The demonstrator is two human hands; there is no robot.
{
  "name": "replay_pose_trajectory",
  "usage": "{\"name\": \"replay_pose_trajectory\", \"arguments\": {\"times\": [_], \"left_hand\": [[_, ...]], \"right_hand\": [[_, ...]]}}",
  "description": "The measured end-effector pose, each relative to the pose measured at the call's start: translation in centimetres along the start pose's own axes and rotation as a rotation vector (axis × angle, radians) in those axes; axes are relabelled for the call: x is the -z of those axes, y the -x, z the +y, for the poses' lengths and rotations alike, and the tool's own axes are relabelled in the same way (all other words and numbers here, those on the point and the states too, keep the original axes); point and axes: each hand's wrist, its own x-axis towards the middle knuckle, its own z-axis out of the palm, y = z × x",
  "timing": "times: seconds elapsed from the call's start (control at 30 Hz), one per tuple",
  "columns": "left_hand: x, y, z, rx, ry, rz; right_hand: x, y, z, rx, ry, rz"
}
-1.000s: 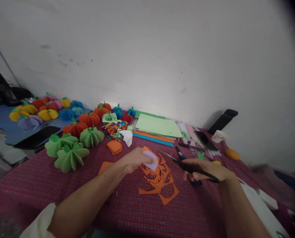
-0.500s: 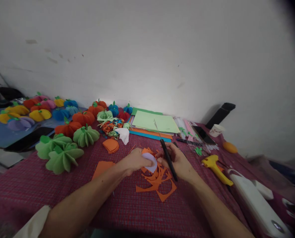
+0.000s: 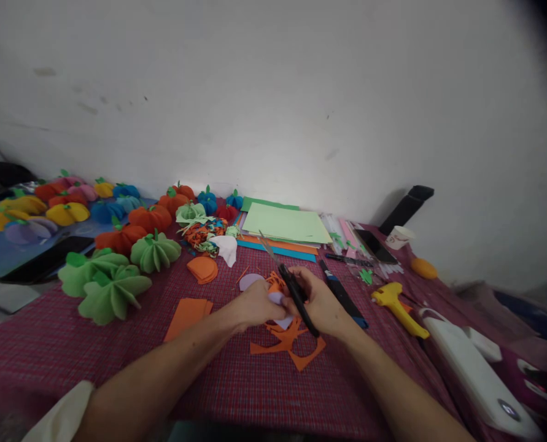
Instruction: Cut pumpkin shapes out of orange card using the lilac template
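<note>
My right hand (image 3: 317, 302) holds black-handled scissors (image 3: 296, 293), their blades pointing up and to the left, away from me. My left hand (image 3: 255, 303) is closed on lilac paper (image 3: 251, 280); a rounded part shows beyond its knuckles, and more lilac shows between the two hands. The fingertips of both hands come close together there, so I cannot tell whether the right fingers also touch the paper. Beneath the hands lie orange paper offcuts (image 3: 303, 353) with curved cut edges. Left of them are orange rounded pieces (image 3: 202, 269) and orange rectangles (image 3: 189, 317).
Paper pumpkins (image 3: 116, 293) in several colours fill the left side. Behind my hands are a scrap pile (image 3: 204, 235) and a stack of coloured sheets (image 3: 287, 223). A box cutter (image 3: 342, 293), yellow glue gun (image 3: 399, 309), white power bank (image 3: 478, 374) and paper cup (image 3: 400, 237) are rightward.
The lilac paper has shifted, with a rounded part now beyond my left hand. The scissors have turned leftward and their blades look apart. The box cutter is more exposed.
</note>
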Motion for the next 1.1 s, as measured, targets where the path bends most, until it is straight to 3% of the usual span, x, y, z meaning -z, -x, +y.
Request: {"name": "replay_pose_trajectory", "arguments": {"times": [0.17, 0.3, 0.4, 0.53, 0.63, 1.1], "left_hand": [[-0.3, 0.1, 0.4, -0.037, -0.01, -0.018], [-0.2, 0.3, 1.0, -0.051, 0.051, -0.025], [-0.1, 0.5, 1.7, -0.107, 0.212, -0.027], [-0.6, 0.7, 2.8, -0.175, 0.469, 0.064], [-1.3, 0.7, 3.0, -0.223, 0.576, 0.143], [-2.2, 0.2, 1.8, -0.209, 0.716, 0.235]], "right_hand": [[-0.2, -0.3, 0.1, 0.029, -0.016, -0.023], [0.1, -0.4, 0.1, 0.02, -0.069, 0.038], [0.6, -0.6, 0.3, 0.028, -0.168, 0.165], [0.9, -0.9, 0.5, 0.044, -0.308, 0.412], [0.5, -0.8, 0.3, 0.049, -0.345, 0.504], [-1.5, -0.5, -0.2, 0.044, -0.386, 0.464]]}}
